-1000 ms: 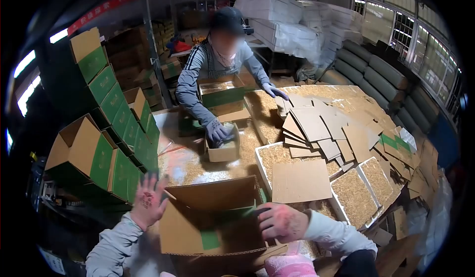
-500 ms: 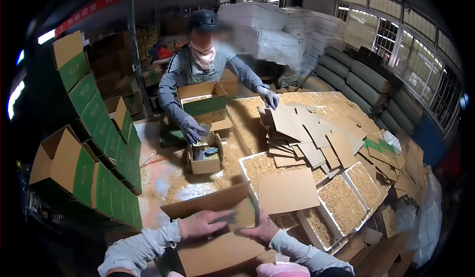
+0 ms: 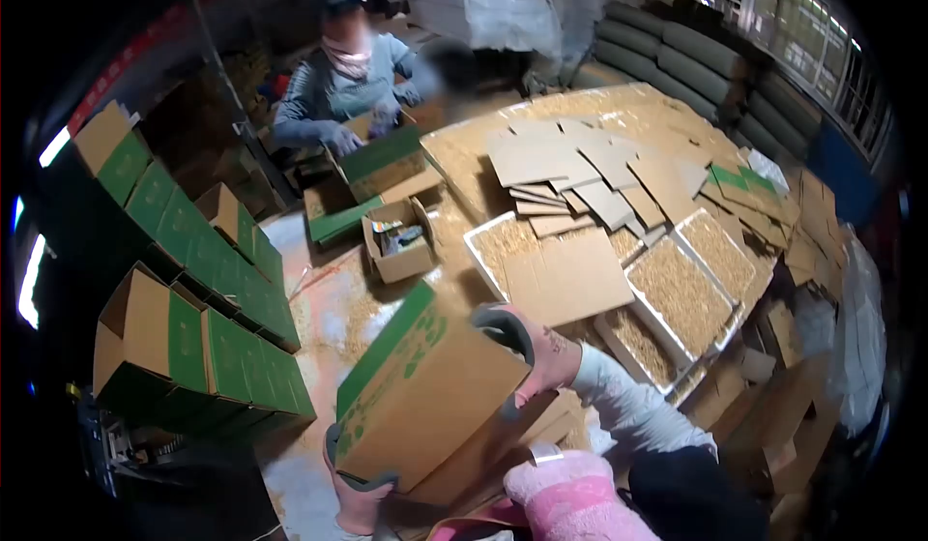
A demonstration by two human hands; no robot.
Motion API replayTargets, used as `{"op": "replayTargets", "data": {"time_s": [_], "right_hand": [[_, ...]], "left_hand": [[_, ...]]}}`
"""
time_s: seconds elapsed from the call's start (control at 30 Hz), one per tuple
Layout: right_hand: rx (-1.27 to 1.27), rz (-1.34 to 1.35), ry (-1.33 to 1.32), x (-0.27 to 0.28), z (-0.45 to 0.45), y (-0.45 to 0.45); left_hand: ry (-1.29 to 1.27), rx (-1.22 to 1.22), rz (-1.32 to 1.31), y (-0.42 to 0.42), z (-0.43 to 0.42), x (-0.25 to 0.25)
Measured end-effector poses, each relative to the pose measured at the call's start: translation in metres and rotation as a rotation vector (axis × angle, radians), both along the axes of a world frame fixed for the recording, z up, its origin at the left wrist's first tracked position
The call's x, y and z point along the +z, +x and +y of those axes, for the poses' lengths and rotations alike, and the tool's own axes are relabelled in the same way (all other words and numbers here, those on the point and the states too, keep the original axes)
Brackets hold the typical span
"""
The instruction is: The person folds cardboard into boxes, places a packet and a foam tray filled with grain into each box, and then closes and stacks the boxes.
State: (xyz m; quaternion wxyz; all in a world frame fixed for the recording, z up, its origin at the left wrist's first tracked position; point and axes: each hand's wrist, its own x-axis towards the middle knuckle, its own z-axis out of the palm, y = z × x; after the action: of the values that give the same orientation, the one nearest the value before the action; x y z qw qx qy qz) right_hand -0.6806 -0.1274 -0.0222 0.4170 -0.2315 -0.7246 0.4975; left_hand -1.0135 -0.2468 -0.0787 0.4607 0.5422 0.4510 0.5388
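Note:
A brown cardboard box [image 3: 440,401] with green printing along one edge is held tilted in front of me. My right hand [image 3: 543,352], in a pink and grey glove, wraps around its upper right end. Low on the near left corner, my left hand [image 3: 360,496] grips it in a matching glove, partly hidden by the box. Its opening is turned out of sight. Beyond it stands a small open carton [image 3: 401,263] with colourful packets inside. A flat cardboard sheet [image 3: 568,277] lies across white trays close to my right hand.
White foam trays [image 3: 680,294] hold yellowish shavings, and loose cardboard sheets [image 3: 604,178] are piled behind them. Stacked green boxes [image 3: 246,367] line the left side. Across the table a co-worker [image 3: 348,87] has gloved hands at an open green box [image 3: 384,162].
The box has been tipped up, with my hands moved from over its opening to opposite ends. The co-worker's hand has left the cardboard pile, and both are now at the green box.

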Motion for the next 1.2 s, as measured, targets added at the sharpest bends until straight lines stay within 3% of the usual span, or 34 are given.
{"op": "replayTargets", "data": {"time_s": [0.03,0.07,0.13,0.2,0.3,0.33,0.37,0.4,0.43,0.47,0.53,0.57,0.6,0.63,0.67,0.73,0.77,0.8,0.83,0.9,0.97,1.03,1.1,1.2], "right_hand": [[0.098,-0.008,0.027,0.0,-0.005,0.006],[0.185,0.104,-0.138,-0.007,-0.015,0.007],[-0.142,0.265,-0.324,-0.027,-0.032,0.004],[-0.325,0.393,-0.562,-0.05,-0.034,0.004],[-0.521,0.017,-0.482,-0.094,-0.014,0.009],[-0.528,-0.359,-0.451,-0.078,-0.027,0.0],[-0.559,-0.725,-0.408,-0.06,-0.033,0.0],[-0.606,-0.729,-0.375,-0.061,-0.032,-0.006],[-0.635,-0.728,-0.361,-0.064,-0.034,-0.017],[-0.596,-0.72,-0.43,-0.06,-0.033,-0.02],[-0.602,-0.694,-0.413,-0.057,-0.033,-0.01],[-0.658,-0.657,-0.342,-0.064,-0.039,0.002],[-0.972,-0.415,0.005,-0.09,-0.047,0.026],[-1.19,-0.548,0.143,-0.065,-0.06,0.078],[-1.498,-0.479,0.168,-0.073,-0.07,0.132],[-2.098,-0.347,0.049,-0.087,-0.097,0.235],[-2.393,-0.836,-0.165,-0.128,-0.109,0.288],[-2.354,-0.682,-0.431,-0.171,-0.115,0.341],[-2.115,-0.288,-0.544,-0.22,-0.121,0.388],[-1.596,0.421,-0.441,-0.317,-0.128,0.456],[-1.643,0.47,-0.519,-0.236,-0.077,0.421],[-1.652,0.502,-0.584,-0.192,-0.093,0.368],[-1.495,0.361,-0.686,-0.176,-0.084,0.271],[-1.227,0.231,-0.811,-0.164,-0.086,0.144]], "left_hand": [[0.112,0.033,0.096,-0.001,-0.016,-0.026],[0.312,0.201,0.479,0.003,-0.025,-0.031],[0.501,0.624,0.937,0.028,-0.042,-0.034],[0.372,0.529,0.963,0.02,-0.07,-0.056],[-0.205,0.075,0.98,-0.026,-0.092,-0.111],[-0.33,-0.039,0.998,-0.042,-0.088,-0.118],[-0.297,-0.085,0.981,-0.059,-0.068,-0.113],[-0.15,-0.029,0.85,-0.072,-0.046,-0.108],[-0.048,0.098,0.493,-0.012,-0.006,-0.026],[-0.173,0.305,0.009,0.0,0.022,0.002],[-0.199,0.2,0.556,-0.012,0.087,-0.009],[-0.032,0.26,0.753,-0.014,0.106,-0.046],[-0.086,0.257,0.584,-0.011,0.103,-0.053],[-0.137,0.238,0.426,-0.013,0.102,-0.055],[-0.132,0.346,0.413,-0.001,0.093,-0.046],[-0.217,0.29,0.261,-0.007,0.097,-0.049],[-0.268,0.268,0.196,-0.014,0.093,-0.049],[-0.309,0.293,0.171,-0.01,0.093,-0.046],[-0.372,0.295,0.103,-0.002,0.093,-0.037],[-0.388,0.32,0.319,-0.001,0.093,-0.034],[-0.178,0.494,0.767,0.004,0.083,-0.033],[-0.2,0.356,0.39,0.012,0.092,-0.024],[-0.166,0.44,0.623,-0.003,0.095,-0.048],[-0.237,0.433,0.648,0.005,0.094,-0.033]]}}
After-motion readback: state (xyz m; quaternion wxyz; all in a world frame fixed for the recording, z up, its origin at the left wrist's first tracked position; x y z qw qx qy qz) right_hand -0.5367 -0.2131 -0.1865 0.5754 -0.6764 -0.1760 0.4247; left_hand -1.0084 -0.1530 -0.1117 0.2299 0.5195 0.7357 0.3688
